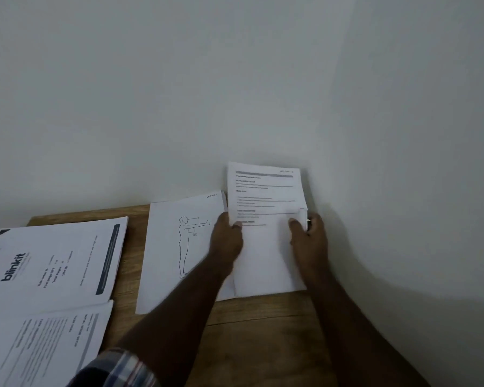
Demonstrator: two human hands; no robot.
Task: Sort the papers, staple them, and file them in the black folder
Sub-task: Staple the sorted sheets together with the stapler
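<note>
A stack of papers (pixel 266 219) is gripped by the left hand (pixel 226 241) and right hand (pixel 309 241), over a figure sheet (pixel 173 247) on the wooden table (pixel 263 331). Printed sheets (pixel 53 263) are spread left, beside the wall (pixel 235 93).

I see a dim, soft picture; right of my right hand (pixel 309 238) a shadow falls, and the edges bend.

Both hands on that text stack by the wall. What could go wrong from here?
1. The text stack is held upright only by thumbs of the left hand and right hand; its right edge looks fanned, so sheets may slip out of line before stapling.
2. Its bottom edge overlaps the figure drawing page, which could get dragged along or mixed in.
3. No stapler or folder is in view, so one grip will likely have to let go.
</note>
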